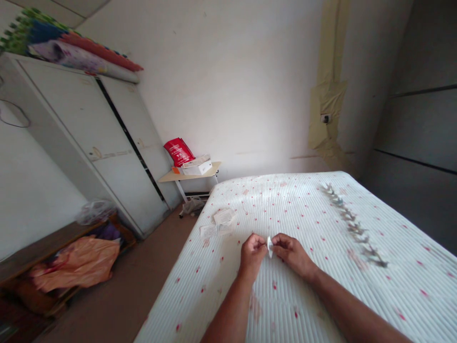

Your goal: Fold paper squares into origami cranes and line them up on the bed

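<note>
Paper (270,247), one small white piece that looks folded, stands roughly upright between the fingers of both hands, just above the bed (303,205). Such a thin piece probably wants a light, even pinch from both sides, close to the edges, so that nothing crumples; the two hands would do best level and near each other, with the edges lined up before any firm press.

Farthest left of the fingers, counted from there: one orange bag (78,267), low down, and one cabinet (103,114). Well beyond the fingers to the left is one counter (167,178), bearing one red bag (178,151) and at least one white box (200,167). Nearer, on the bed just left of and beyond the fingers, lie loose sheets (224,217), at least two and perhaps three, touching or overlapping.

Next comes the left hand (250,255), its thumb and fingers (258,241) clamped on the left side of the one paper. Then the right hand (297,255), likewise clamped on the right side.

Well right of the fingers, one slanting row of small pieces (356,228) lies on the bed; five at least, but blur prevents a sure count.
</note>
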`<state>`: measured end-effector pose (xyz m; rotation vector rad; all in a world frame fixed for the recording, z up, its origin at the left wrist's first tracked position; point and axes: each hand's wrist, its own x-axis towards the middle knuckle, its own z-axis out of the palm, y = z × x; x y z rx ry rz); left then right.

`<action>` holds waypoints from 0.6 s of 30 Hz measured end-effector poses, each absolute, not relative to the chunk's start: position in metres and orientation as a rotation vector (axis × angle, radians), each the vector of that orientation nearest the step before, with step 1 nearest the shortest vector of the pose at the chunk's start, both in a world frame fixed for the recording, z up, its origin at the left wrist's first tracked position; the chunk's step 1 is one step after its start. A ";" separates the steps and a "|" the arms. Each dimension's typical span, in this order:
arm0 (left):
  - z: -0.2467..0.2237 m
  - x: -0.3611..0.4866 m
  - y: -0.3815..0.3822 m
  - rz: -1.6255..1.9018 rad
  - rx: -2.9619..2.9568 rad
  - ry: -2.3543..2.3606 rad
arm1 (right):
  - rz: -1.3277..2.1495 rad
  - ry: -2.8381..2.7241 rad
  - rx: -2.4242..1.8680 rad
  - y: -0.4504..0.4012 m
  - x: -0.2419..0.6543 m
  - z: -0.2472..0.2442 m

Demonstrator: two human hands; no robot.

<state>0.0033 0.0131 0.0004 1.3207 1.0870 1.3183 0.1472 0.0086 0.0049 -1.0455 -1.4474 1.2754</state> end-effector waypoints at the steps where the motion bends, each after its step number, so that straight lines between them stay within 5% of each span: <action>1: 0.000 0.003 0.013 1.320 1.335 1.094 | 1.276 -1.445 -1.048 0.009 0.147 0.004; 18: 0.003 0.003 0.012 1.250 1.366 1.062 | 1.269 -1.424 -1.041 0.012 0.149 -0.002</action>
